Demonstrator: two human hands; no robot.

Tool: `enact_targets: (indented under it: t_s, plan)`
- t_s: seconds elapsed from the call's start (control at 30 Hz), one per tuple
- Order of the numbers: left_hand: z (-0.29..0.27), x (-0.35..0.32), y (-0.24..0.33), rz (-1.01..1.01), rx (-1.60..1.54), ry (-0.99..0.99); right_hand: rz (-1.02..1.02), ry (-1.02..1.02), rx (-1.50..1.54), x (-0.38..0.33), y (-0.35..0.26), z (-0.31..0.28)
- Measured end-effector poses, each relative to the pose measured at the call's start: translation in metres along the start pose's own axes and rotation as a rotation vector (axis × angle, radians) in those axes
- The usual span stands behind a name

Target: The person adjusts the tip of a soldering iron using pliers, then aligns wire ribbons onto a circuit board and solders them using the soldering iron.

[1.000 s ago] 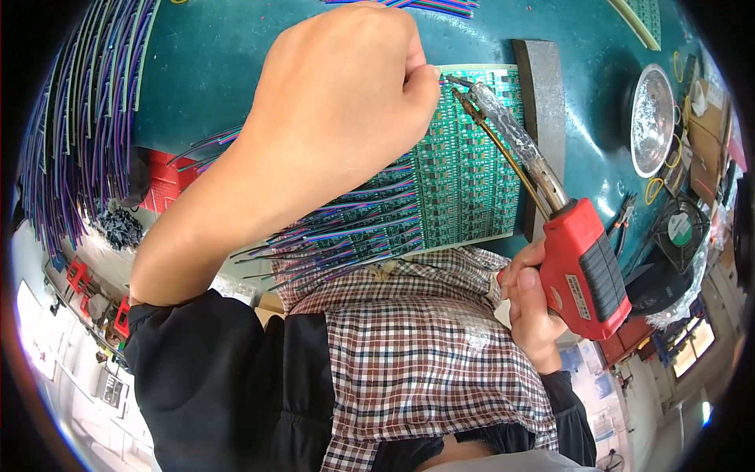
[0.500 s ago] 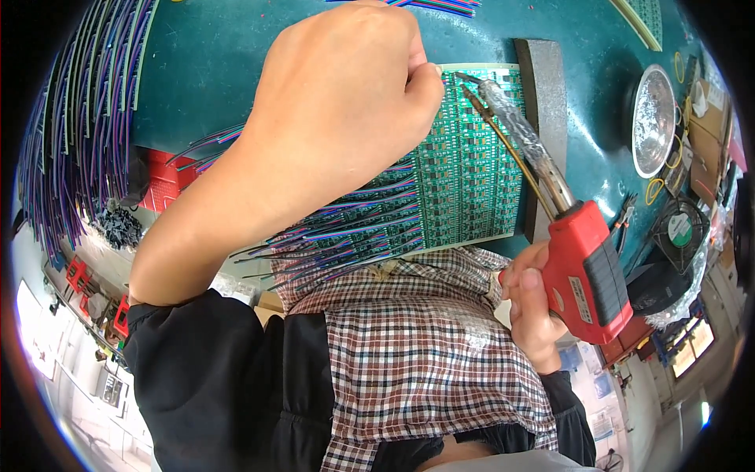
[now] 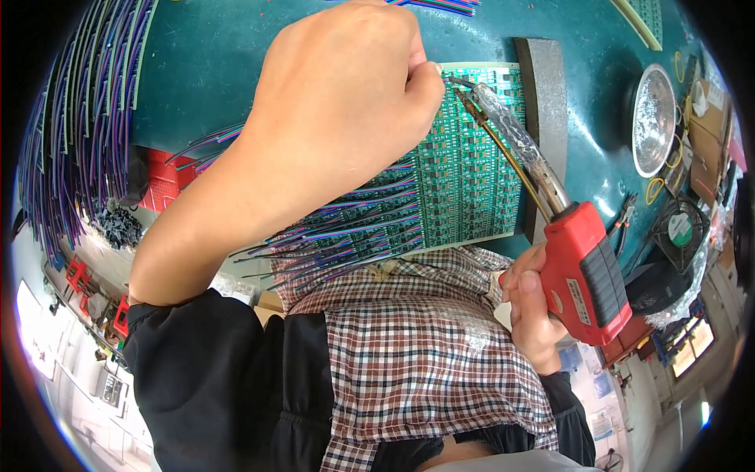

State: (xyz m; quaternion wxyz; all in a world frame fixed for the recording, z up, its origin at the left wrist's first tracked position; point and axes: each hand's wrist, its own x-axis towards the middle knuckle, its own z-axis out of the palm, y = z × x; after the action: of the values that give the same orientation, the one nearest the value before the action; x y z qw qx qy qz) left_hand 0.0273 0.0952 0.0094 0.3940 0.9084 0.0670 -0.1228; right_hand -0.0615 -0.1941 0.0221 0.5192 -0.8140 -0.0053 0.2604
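right hand (image 3: 531, 303) aims red soldering gun (image 3: 586, 271) at green circuit panel (image 3: 464, 169)

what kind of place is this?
Most likely an electronics assembly bench. The right hand holds a red soldering gun over a green circuit board panel, with bundles of coloured wires hanging at the left.

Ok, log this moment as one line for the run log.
left hand: pinched at green circuit board panel | right hand: grips red soldering gun | tip at panel's top edge | wires attached
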Motion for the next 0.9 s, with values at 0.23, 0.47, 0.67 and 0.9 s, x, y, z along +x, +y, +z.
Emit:
enact_targets:
  t_s: [0.23,0.47,0.67,0.9]
  plan:
    - [0.000,0.000,0.000,0.002,-0.016,-0.009,0.017,0.015,0.007,-0.002,0.003,0.001]
    - [-0.001,0.000,0.001,-0.009,-0.006,-0.014,-0.062,0.023,-0.025,-0.001,0.002,-0.003]
    - [-0.002,0.000,0.003,-0.040,-0.009,-0.032,-0.034,0.026,-0.032,-0.002,0.001,0.000]
    - [-0.002,0.000,-0.001,0.018,0.008,-0.020,0.031,-0.006,-0.089,-0.003,-0.005,-0.007]
